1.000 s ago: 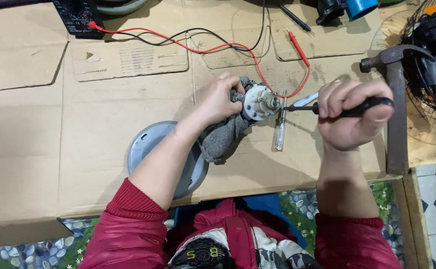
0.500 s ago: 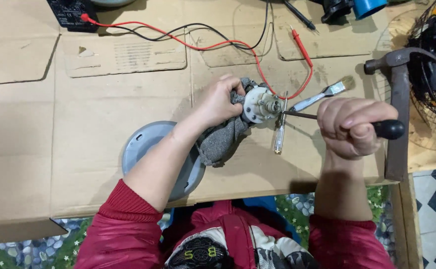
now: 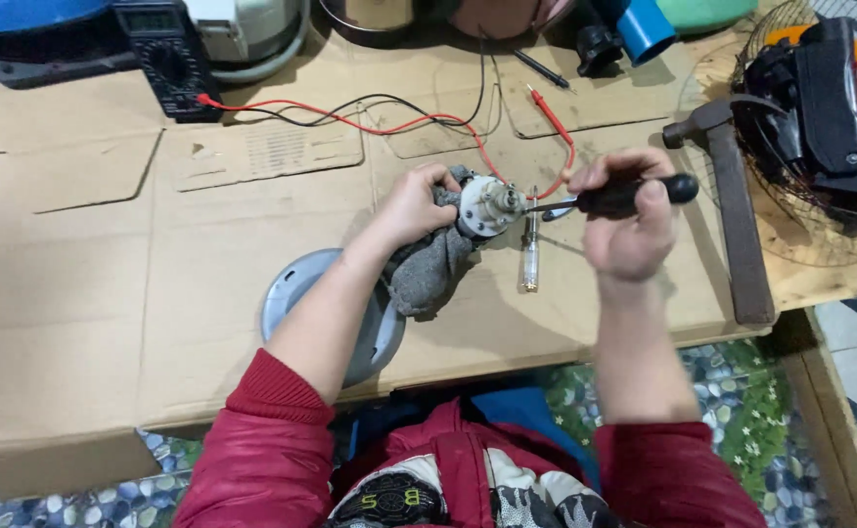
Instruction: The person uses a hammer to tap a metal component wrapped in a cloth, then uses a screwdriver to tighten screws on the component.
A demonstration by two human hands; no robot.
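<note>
Left hand [image 3: 414, 205] grips rag-wrapped motor [image 3: 487, 205]; right hand [image 3: 629, 225] grips black-handled screwdriver [image 3: 624, 198].

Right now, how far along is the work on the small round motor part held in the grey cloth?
Done: grey round cover lies aside. In hand: left hand grips small round motor part in grey cloth; right hand drives black-handled screwdriver into it. Left: the part looks unopened.

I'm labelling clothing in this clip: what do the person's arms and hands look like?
Both arms wear puffy red jacket sleeves, pushed up so the forearms are bare. The left hand and right hand are bare too: no gloves, rings, watch or markings visible.
</note>
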